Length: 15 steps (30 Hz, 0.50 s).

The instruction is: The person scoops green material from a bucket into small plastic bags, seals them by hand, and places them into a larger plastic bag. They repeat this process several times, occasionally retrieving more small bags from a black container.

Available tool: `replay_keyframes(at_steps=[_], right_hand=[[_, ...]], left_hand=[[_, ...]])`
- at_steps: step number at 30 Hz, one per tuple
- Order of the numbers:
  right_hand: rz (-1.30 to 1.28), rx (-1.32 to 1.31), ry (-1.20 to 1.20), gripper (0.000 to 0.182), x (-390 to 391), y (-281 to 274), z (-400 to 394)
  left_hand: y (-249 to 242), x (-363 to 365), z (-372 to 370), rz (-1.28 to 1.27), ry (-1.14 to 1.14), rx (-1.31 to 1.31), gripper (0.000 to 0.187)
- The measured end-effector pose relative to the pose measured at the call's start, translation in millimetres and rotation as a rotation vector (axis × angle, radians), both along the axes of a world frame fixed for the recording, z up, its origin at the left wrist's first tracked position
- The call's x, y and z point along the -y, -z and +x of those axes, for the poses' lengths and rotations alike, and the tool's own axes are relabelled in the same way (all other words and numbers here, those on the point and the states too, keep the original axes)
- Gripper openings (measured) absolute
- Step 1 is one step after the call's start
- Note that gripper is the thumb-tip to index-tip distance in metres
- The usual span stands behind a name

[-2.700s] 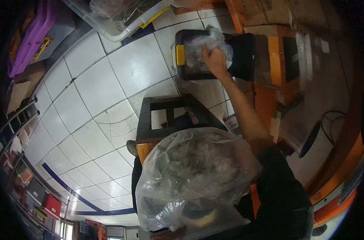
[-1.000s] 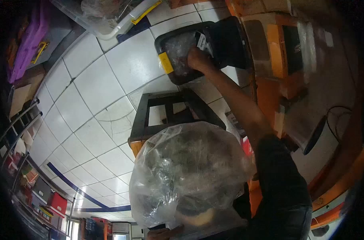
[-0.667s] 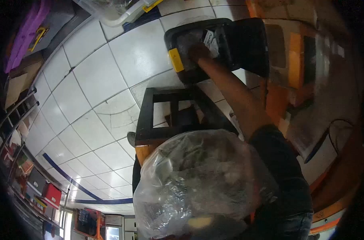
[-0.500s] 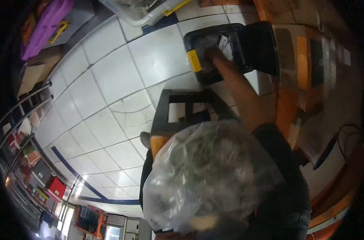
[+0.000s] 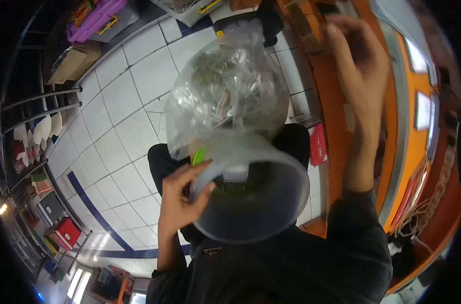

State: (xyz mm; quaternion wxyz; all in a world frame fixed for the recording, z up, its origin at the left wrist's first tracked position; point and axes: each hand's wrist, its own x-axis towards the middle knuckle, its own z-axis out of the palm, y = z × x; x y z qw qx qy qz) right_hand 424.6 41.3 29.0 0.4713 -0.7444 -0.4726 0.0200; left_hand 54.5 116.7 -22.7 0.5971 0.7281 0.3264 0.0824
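Note:
My left hand [image 5: 182,197] has its thumb and fingers closed on the rim of a wide translucent plastic tub [image 5: 253,235] in front of my body. A pale rectangular piece [image 5: 236,173] shows in the tub's dark inside. Beyond the rim rests a big clear plastic bag [image 5: 230,81] with greenish and silvery contents that I cannot make out. Between my left fingers and the bag shows a bright green round edge [image 5: 199,156]. My right hand [image 5: 364,63] is raised over the orange counter, fingers bent and apart, slightly blurred, with nothing visible in it.
A black bin [image 5: 273,25] stands on the white tiled floor [image 5: 121,121], partly behind the bag. The orange counter [image 5: 331,116] runs along the right, with a red box [image 5: 318,144] below. A purple-lidded container [image 5: 98,20] and a cardboard box [image 5: 73,61] stand at left.
My right hand has come out of the black bin and risen to the right. The bag has shifted forward. The tub and my left hand on its rim are now in view.

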Motion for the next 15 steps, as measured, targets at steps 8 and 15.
replay_keyframes(at_steps=[8,15], right_hand=[[-0.560,0.029,-0.382,0.015,93,1,-203],[-1.201,0.399,-0.683,0.052,56,162,-233]], left_hand=[[-11,38,-27,0.372,-0.153,-0.001,0.047],[-10,81,-83,0.619,-0.318,0.116,0.045]])
